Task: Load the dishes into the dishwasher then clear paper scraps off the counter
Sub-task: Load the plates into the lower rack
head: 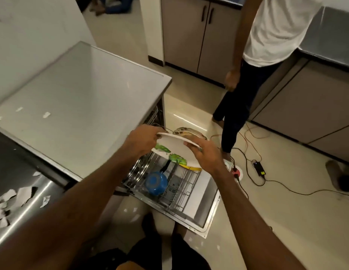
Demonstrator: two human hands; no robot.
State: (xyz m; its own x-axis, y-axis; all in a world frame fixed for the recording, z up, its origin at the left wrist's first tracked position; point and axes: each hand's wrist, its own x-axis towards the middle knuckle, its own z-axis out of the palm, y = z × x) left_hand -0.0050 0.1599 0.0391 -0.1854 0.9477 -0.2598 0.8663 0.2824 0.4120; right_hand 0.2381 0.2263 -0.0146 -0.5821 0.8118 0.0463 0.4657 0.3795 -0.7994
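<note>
A: Plate [172, 148], centre of frame. Where exactly?
B: In the air above the open dishwasher's lower rack [182, 191]. It is tilted, with the near edge dipping toward the blue bowl [156, 183]. It touches neither.
A: Hands?
B: Left hand [144, 140] pinches the rim on the left, fingers curled over the top edge. Right hand [206, 155] grips the opposite rim, fingers wrapped round it. Cannot tell where the thumb sits.
A: Looks?
B: White, round, shallow. Green leaf prints near the lower edge. Smooth, glossy face. Material uncertain, either ceramic or melamine.
A: Handling?
B: My judgement is stiff, fairly light, breakable if ceramic and slick if wet. The rim is the place to hold, at two opposite points. One hand should do once it goes edgewise between the tines.
A: Anything close by?
B: Patterned dish [189, 133] just behind it, and something yellow [193, 168] under its lower edge. Paper scraps [46, 114] lie on the counter [82, 94] at left, with more at lower left.
</note>
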